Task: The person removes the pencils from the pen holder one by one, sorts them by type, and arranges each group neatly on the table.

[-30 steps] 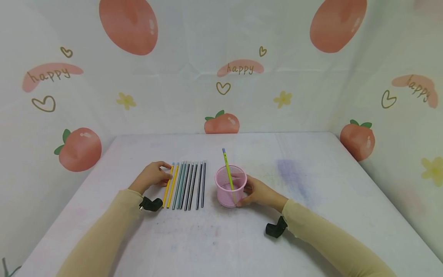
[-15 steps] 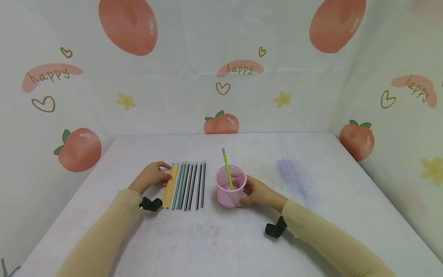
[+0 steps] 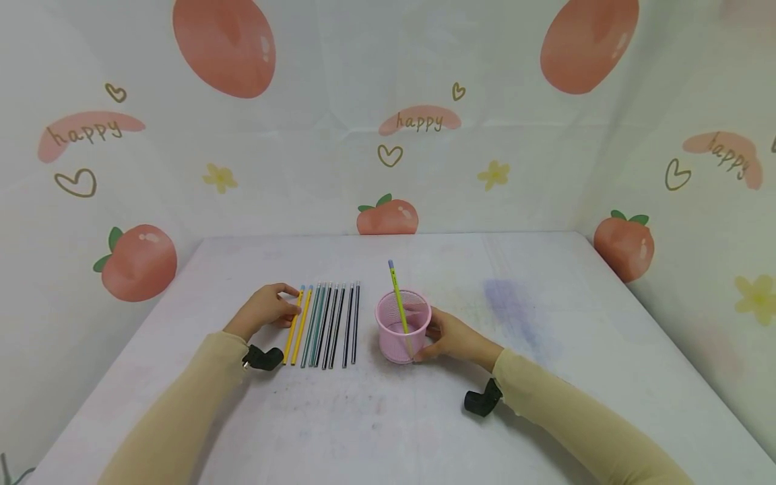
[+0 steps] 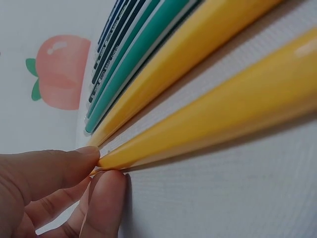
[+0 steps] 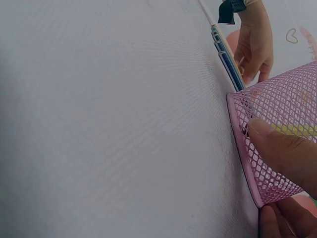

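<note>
In the head view my left hand (image 3: pixel 267 311) is at the left end of a row of pencils, its thumb and fingertips pinching the outermost yellow pencil (image 4: pixel 213 116) close to its far end. A second yellow pencil (image 4: pixel 183 54) lies just right of it, followed by teal pencils (image 4: pixel 133 60) and several dark pencils (image 3: pixel 356 323). My right hand (image 3: pixel 455 339) grips a pink mesh pen holder (image 3: pixel 391 347) from its right side, thumb low on the wall. One yellow-green pencil (image 3: pixel 397 293) leans inside the upright holder.
The white table (image 3: pixel 376 431) carries faint stains, including a purple patch (image 3: pixel 509 303) to the right. A printed curtain (image 3: pixel 339 155) borders the back and sides. Each wrist bears a small black camera (image 3: pixel 483 399).
</note>
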A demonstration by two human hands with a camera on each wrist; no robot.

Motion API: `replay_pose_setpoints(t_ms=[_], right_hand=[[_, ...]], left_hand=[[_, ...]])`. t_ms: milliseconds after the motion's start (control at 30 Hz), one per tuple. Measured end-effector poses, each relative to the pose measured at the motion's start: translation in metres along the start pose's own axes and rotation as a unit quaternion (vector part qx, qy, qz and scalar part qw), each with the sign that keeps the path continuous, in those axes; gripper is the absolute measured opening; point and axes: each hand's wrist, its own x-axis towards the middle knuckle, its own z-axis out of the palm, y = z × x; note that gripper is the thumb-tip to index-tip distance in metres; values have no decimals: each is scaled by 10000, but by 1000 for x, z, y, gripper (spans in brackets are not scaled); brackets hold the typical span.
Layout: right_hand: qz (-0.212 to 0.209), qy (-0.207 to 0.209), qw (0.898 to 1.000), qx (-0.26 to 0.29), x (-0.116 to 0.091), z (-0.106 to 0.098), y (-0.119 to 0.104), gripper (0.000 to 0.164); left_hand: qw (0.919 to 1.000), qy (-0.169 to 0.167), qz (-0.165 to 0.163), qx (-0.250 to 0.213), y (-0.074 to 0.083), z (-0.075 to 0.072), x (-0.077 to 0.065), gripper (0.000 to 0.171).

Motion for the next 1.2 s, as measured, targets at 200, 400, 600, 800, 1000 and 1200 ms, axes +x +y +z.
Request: replay_pose_setpoints(t_ms=[200, 400, 600, 800, 1000, 1200], right_hand=[[-51, -46, 9999, 102, 0, 0, 1, 92], [-35, -15, 9999, 102, 1, 1, 2, 92], [-26, 20, 10000, 90, 0, 1, 1, 91], [-28, 8, 9999, 116, 0, 1, 1, 93], [-6, 8, 10000, 47, -1, 1, 0, 92], [-39, -15, 10000, 79, -1, 0, 2, 92]], left_hand=[[10000, -37, -33, -51, 1, -1, -2, 52], [9998, 63, -132, -105, -2, 1, 2, 52], [9999, 138, -32, -95, -1, -1, 2, 51], [9990, 370, 233, -117, 13, -8, -4, 48], [9934, 479, 861, -583, 32, -7, -16, 45], [9743, 668, 1640, -1392, 49, 6, -22, 40]])
